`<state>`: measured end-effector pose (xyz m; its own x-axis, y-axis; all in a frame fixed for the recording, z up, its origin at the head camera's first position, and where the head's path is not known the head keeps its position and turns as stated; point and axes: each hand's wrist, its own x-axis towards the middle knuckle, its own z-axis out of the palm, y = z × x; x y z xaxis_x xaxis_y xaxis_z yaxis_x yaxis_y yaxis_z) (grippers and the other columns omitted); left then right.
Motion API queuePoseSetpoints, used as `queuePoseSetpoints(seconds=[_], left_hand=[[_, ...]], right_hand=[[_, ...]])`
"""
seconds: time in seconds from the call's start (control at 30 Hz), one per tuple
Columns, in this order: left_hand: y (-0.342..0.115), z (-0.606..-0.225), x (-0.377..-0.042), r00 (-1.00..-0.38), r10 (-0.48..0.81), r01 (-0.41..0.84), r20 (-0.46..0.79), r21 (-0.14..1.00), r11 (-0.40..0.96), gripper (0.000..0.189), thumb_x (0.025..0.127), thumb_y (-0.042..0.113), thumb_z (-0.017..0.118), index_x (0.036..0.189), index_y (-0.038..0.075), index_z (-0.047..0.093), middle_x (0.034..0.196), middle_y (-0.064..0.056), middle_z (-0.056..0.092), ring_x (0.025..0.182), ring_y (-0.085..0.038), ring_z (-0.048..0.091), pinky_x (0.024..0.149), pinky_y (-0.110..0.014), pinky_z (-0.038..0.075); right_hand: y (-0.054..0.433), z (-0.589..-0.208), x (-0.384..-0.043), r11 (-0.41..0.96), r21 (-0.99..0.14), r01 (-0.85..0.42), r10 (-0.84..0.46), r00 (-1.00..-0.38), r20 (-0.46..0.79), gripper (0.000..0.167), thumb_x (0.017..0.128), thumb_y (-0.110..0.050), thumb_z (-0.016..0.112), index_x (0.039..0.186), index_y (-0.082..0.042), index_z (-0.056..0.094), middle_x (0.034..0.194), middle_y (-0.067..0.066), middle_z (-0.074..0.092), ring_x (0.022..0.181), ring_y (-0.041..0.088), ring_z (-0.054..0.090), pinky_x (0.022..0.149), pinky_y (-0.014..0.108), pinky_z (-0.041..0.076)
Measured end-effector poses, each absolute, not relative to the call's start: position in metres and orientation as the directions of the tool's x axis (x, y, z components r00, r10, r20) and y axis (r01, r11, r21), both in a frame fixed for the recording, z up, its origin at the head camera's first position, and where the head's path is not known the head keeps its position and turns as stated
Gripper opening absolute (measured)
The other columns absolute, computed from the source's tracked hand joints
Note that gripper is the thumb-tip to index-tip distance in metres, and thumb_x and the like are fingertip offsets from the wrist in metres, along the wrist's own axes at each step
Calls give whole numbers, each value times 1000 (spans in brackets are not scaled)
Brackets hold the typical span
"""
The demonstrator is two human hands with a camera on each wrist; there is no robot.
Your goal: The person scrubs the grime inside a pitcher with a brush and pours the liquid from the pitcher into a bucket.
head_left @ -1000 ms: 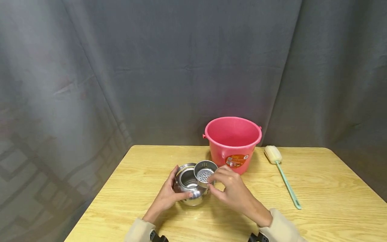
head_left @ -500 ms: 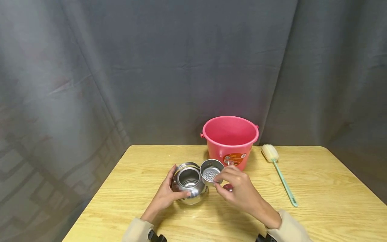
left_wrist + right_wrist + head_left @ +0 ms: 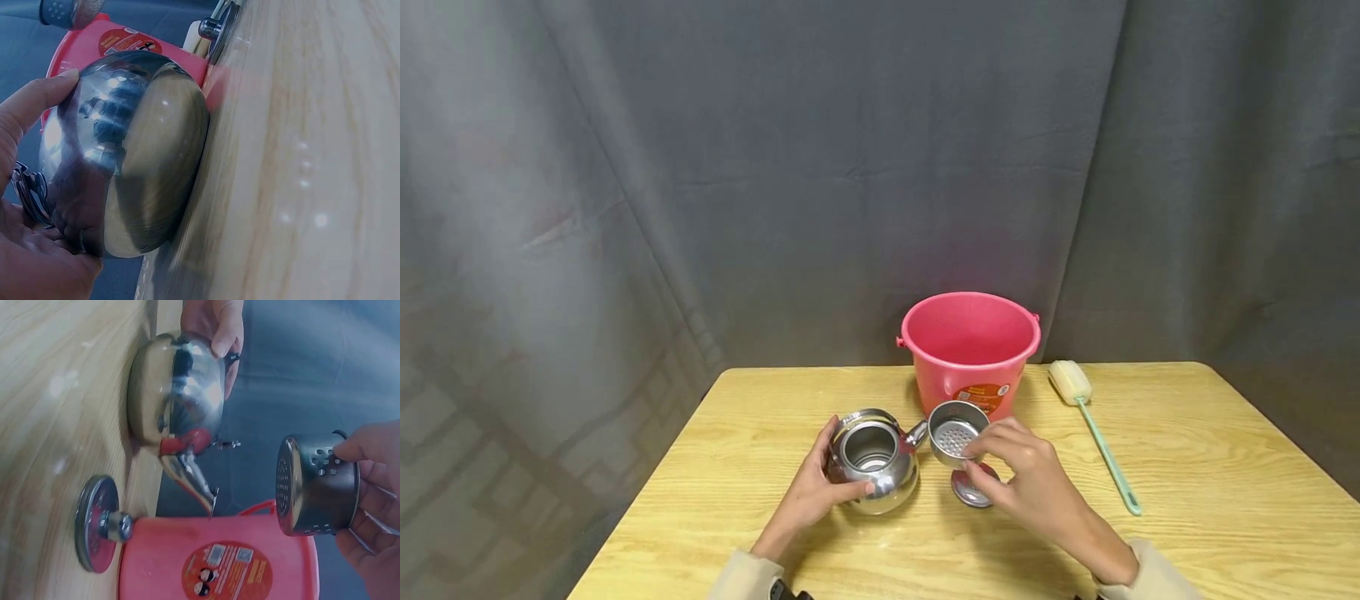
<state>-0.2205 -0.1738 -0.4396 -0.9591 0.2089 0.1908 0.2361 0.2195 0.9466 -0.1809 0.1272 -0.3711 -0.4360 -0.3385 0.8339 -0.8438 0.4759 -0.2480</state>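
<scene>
Two hands are at work, and each one holds a metal thing. The left hand [image 3: 814, 497] grips the pot [image 3: 887, 487] from its left side, the thumb on the near side of the round body and the other fingers around the outer side. The pot is open at its top and low at the table [image 3: 700, 475]; whether its whole base rests there, I cannot tell. The right hand [image 3: 1033, 483] pinches the strainer [image 3: 322, 487] at its rim, in the air, between this hand and the pot. Holes show in its floor and also in its wall.

From the left hand the spout [image 3: 917, 434] points away, toward the strainer; in the right wrist view the two are apart. Below the right hand the lid [image 3: 100, 522] lies on the table with its knob upward. Seen from the head, the fingers cover one part of this lid.

Farther out, beyond the right hand, the bucket [image 3: 934, 379] stands upright and closes the way behind the strainer; the strainer and fingers hide a part of its label [image 3: 983, 395]. To the right of the right hand lies the brush [image 3: 1102, 442], its pale head away from the person and its green handle toward the near side. Behind all this, far from both hands, hangs the grey curtain [image 3: 850, 192].
</scene>
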Motion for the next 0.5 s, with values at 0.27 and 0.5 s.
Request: queuePoseSetpoints(seconds=[0.27,0.5], left_hand=[[-173,-440,-220,-961,206,229,184,948,219,113,67,14,88,154,6,18,151,-24,31,135,-37,33,112,-54,18],[-173,-439,-221,-961,209,229,183,947,224,113,67,14,88,154,5,18,151,-23,31,136,-36,32,112,-54,17]], right_hand=[[142,-376,-178,508,-238,-828,-324,-440,838,4,83,-16,71,83,-12,73,82,-9,66,81,10,59,79,14,47],[151,-377,-174,515,-239,-823,-305,-437,846,11,88,-22,66,83,-15,73,82,-10,66,80,9,58,79,13,47]])
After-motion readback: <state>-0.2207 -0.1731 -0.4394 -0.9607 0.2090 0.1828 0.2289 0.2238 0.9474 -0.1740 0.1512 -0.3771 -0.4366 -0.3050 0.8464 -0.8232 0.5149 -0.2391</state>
